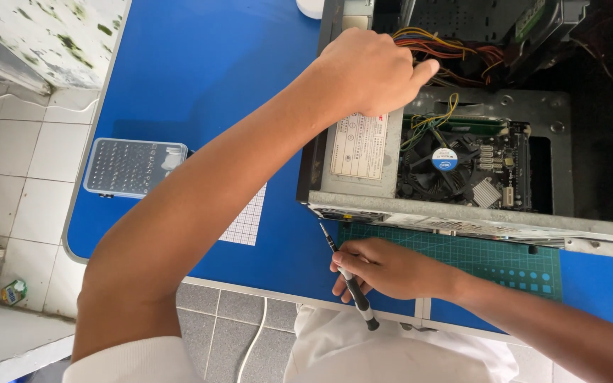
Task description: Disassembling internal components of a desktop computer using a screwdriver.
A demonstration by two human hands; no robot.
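Right hand [391,269]: closed around a slim black-handled screwdriver [349,278], fingers wrapped about the shaft, tip pointing up toward the lower edge of the computer case [462,223], butt end hanging past the table's near edge. Resting on the green cutting mat [519,259], just beside the case.

Left hand [374,71]: reached across the table and into the open case, fingers curled, knuckles up, fingertips at the bundle of coloured wires [448,46] above the power supply [360,145]. Whether grasping a wire or only pressing on it, cannot tell.

Inside the case: grey power supply box with a white label, lying against the left wall; to its right a black cooling fan [443,167] with a round blue centre, set on a dark circuit board; yellow, orange and black leads trailing over it.

On the blue table [200,64]: clear plastic bit case [135,167] with rows of small bits, well apart to the left; sheet of squared paper [246,223] partly hidden under the left forearm.

Beyond the table edge: pale tiled floor, white cable [257,340] hanging down.
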